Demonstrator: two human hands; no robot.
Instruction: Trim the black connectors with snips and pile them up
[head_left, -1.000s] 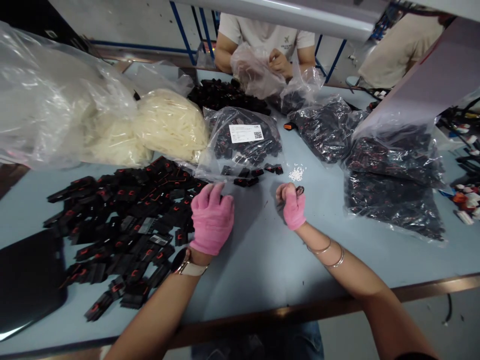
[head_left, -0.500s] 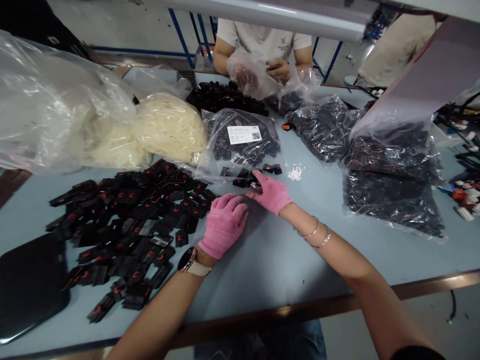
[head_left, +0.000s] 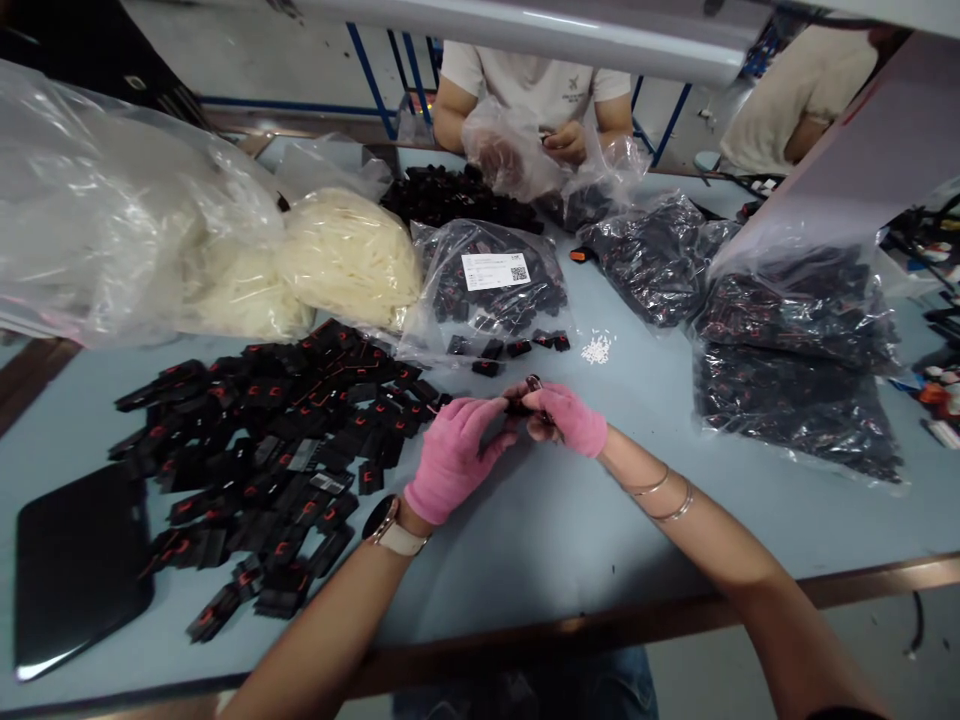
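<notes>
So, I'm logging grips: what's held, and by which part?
The pink-gloved left hand and right hand hold a small black piece; the gripped part is hidden.

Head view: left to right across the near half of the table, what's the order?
Flat black object → pile of black parts → left hand → right hand → lowest right-side bag.

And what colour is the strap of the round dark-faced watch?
The watch strap is off-white, clearest in the head view.
</notes>
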